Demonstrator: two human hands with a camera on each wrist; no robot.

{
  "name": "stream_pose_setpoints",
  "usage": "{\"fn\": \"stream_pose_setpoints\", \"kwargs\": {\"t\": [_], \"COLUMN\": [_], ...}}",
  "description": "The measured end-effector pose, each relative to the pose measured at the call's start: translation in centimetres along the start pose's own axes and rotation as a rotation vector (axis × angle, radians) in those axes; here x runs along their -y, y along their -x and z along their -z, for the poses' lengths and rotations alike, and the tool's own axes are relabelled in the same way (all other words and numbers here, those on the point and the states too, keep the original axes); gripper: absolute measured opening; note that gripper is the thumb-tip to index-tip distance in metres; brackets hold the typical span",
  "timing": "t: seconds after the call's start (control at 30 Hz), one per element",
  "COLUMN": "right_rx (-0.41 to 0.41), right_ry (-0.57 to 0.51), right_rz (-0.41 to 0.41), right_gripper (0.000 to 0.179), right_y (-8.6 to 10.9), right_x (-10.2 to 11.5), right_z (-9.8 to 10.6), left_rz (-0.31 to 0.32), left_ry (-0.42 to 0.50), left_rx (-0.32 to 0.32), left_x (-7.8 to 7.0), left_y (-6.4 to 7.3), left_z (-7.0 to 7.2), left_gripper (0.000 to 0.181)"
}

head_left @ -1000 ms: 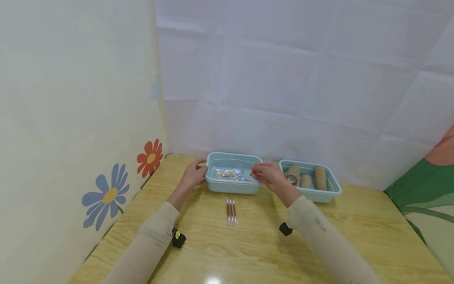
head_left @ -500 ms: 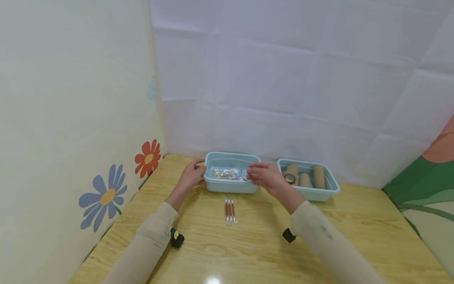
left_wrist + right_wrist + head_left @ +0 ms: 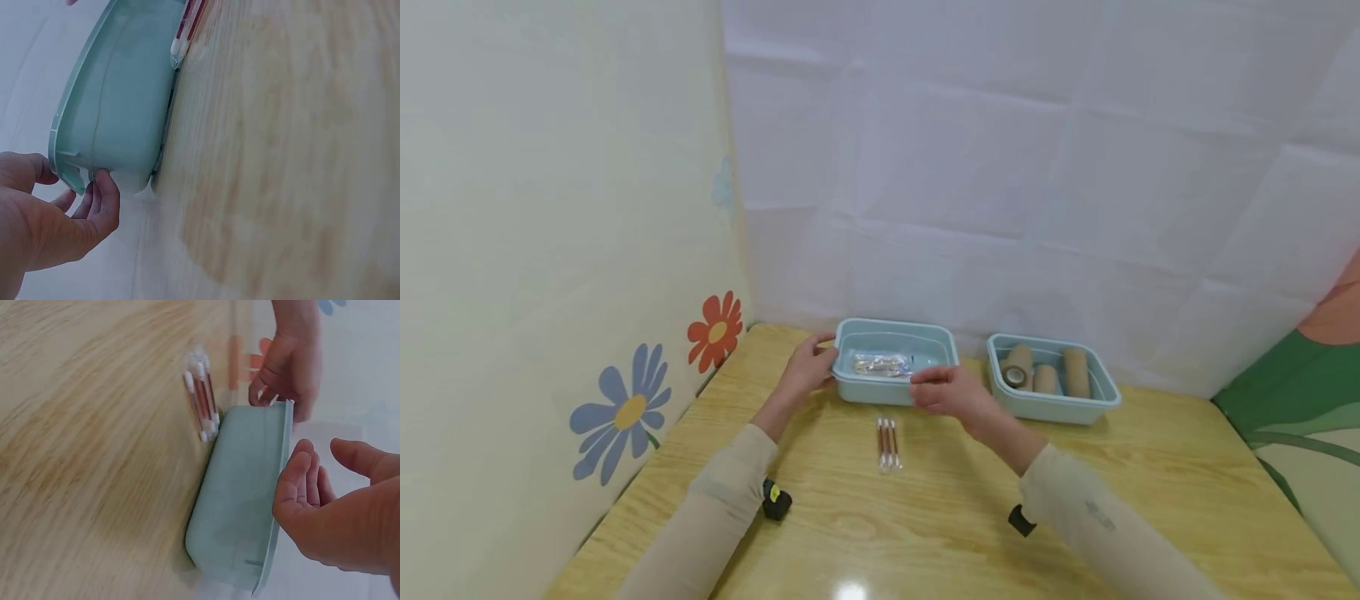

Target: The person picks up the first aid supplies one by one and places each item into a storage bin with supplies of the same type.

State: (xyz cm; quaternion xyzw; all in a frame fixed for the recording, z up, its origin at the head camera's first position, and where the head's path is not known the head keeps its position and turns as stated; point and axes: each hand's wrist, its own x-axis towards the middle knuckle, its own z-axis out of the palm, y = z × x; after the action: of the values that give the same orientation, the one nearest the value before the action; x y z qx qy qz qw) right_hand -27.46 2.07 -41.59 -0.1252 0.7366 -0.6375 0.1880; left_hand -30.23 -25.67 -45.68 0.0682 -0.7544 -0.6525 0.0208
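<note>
My left hand [image 3: 808,367] grips the handle end of a light blue plastic basket [image 3: 125,94]; its fingertips curl under the rim in the left wrist view. Inside the basket, clear packets of cotton swabs [image 3: 880,365] lie on the bottom. By the basket's front right rim is my right hand [image 3: 951,393], fingers loosely bent and thumb apart in the right wrist view, with nothing visible between them. On the table before the basket lies a clear packet of cotton swabs [image 3: 888,444] with brown sticks and white tips.
A second blue basket [image 3: 1060,410] stands to the right, holding brown cardboard-like rolls [image 3: 1077,372] and a roll of tape [image 3: 1015,377]. Behind the baskets hangs a white sheet [image 3: 925,167]. A flower-patterned wall [image 3: 587,250] borders the wooden table [image 3: 865,533] on the left.
My right hand has come down and slightly left, from above the basket's right end to its front rim. My left hand stays on the basket's left end.
</note>
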Motion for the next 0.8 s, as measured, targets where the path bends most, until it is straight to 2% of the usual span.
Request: {"fn": "stream_pose_setpoints", "kwargs": {"t": [0.13, 0.37, 0.63, 0.7, 0.8], "right_rx": [0.006, 0.027, 0.013, 0.005, -0.021], "right_ry": [0.049, 0.230, 0.273, 0.323, 0.460], "right_rz": [0.029, 0.044, 0.137, 0.144, 0.148], "right_gripper": [0.026, 0.028, 0.019, 0.017, 0.018], "right_y": [0.3, 0.1, -0.5, -0.6, -0.6], "right_x": [-0.5, -1.8, -3.6, -3.9, -4.2], "right_z": [-0.6, -1.5, -2.8, -3.2, -3.7], "left_rz": [0.005, 0.001, -0.004, -0.003, -0.001], "left_ry": [-0.014, -0.017, -0.024, -0.024, -0.025], "left_rx": [-0.003, -0.009, -0.002, -0.001, -0.003], "left_x": [-0.1, -0.3, -0.2, -0.1, 0.1], "left_y": [-0.2, -0.4, -0.4, -0.4, -0.3], "left_z": [0.0, 0.0, -0.2, -0.2, -0.2], "left_gripper": [0.051, 0.051, 0.051, 0.051, 0.051]}}
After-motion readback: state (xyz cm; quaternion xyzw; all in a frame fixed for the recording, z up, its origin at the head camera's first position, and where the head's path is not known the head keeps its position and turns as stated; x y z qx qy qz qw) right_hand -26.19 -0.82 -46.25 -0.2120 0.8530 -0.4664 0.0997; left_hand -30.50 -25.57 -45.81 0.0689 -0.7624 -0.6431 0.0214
